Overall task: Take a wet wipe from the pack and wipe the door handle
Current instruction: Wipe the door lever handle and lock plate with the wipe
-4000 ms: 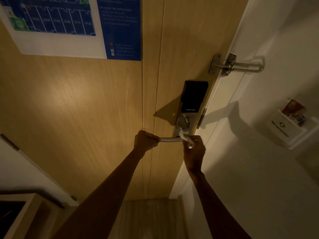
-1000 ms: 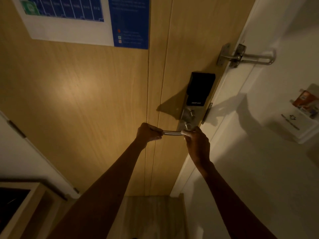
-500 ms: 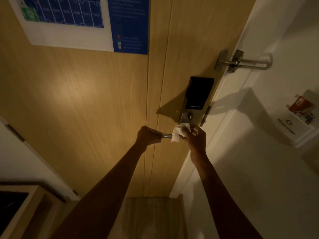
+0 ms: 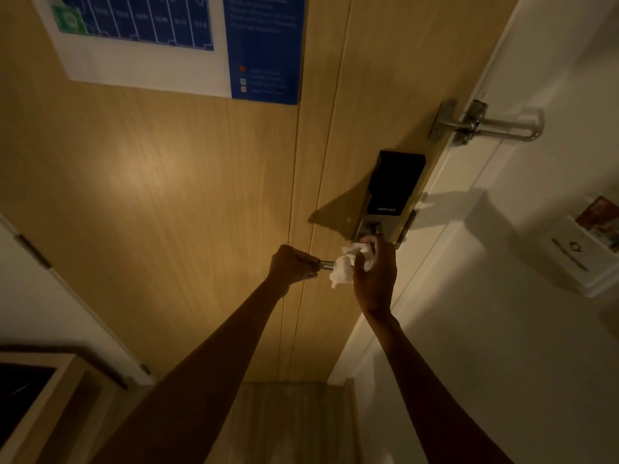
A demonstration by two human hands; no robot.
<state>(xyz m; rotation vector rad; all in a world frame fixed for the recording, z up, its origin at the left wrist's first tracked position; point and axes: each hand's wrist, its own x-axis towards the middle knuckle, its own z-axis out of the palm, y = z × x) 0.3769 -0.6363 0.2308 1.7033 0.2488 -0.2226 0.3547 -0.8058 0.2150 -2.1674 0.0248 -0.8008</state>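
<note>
A metal lever door handle (image 4: 326, 264) juts left from the smart lock (image 4: 392, 192) on a wooden door (image 4: 167, 195). My left hand (image 4: 291, 265) is closed around the handle's free end. My right hand (image 4: 373, 276) holds a crumpled white wet wipe (image 4: 346, 264) pressed over the handle near the lock plate. Only a short stretch of bare metal shows between the two hands. The wipe pack is not in view.
A swing-bar door guard (image 4: 489, 125) sits above the lock at the door's edge. A white wall (image 4: 502, 363) runs on the right with a card holder (image 4: 582, 249). A blue-and-white evacuation plan (image 4: 187, 41) hangs on the door. A wooden cabinet (image 4: 37, 390) stands at bottom left.
The wipe, hidden in my right hand a second ago, now bunches out to the left over the handle. My right hand has shifted up toward the lock plate. The left hand keeps its grip.
</note>
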